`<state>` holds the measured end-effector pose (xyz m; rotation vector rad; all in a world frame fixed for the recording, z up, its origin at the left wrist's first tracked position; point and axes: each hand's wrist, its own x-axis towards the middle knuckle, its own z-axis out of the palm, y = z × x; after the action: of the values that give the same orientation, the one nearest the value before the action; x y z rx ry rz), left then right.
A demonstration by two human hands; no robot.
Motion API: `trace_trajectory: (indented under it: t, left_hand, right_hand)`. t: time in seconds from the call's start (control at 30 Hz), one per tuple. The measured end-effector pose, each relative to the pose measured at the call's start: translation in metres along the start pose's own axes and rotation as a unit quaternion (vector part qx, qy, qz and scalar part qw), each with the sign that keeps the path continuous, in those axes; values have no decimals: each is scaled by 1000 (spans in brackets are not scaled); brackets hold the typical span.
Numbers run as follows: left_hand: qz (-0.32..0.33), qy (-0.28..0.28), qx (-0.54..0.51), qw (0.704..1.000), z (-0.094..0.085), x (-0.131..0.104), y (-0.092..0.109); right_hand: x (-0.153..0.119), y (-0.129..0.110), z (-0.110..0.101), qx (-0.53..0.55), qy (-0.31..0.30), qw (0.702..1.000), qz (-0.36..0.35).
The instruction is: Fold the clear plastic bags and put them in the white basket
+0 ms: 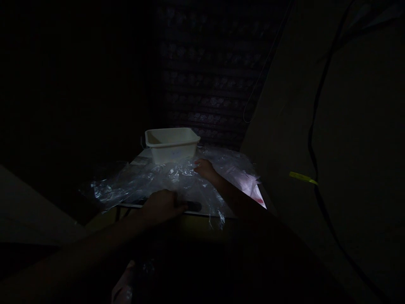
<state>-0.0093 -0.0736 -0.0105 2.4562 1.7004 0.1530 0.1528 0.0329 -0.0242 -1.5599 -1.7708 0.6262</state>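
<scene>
Clear plastic sheeting (186, 181) lies crumpled over a small table (139, 158) in dim light. My left hand (161, 206) is closed around a dark, rod-like object (193, 206) at the table's front edge. Farther back, my right hand (205, 168) has its fingers closed on the plastic sheeting, just in front of a pale rectangular tub (174, 152). The tub stands upright at the back of the table, and no contents show in it.
A dark cable (311, 143) with a yellow tag (302, 177) hangs along the wall at the right. Something pinkish (257, 194) shows at the table's right corner. A partly lit item (124, 285) is low down at the front.
</scene>
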Motion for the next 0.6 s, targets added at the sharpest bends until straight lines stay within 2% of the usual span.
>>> trace_trajectory:
  t: [0.17,0.3,0.6]
  left_hand:
    - [51,-24,24,998,1,-7,14]
    - [82,-49,58,994,3,-9,16]
    - [119,-49,145,981,3,-13,17]
  right_hand:
    - [-1,3,-1,-1,-8,1000,20]
    - [-5,2,-5,-43,-19,999,-10]
    - [-13,4,-6,-76,-37,996,-34]
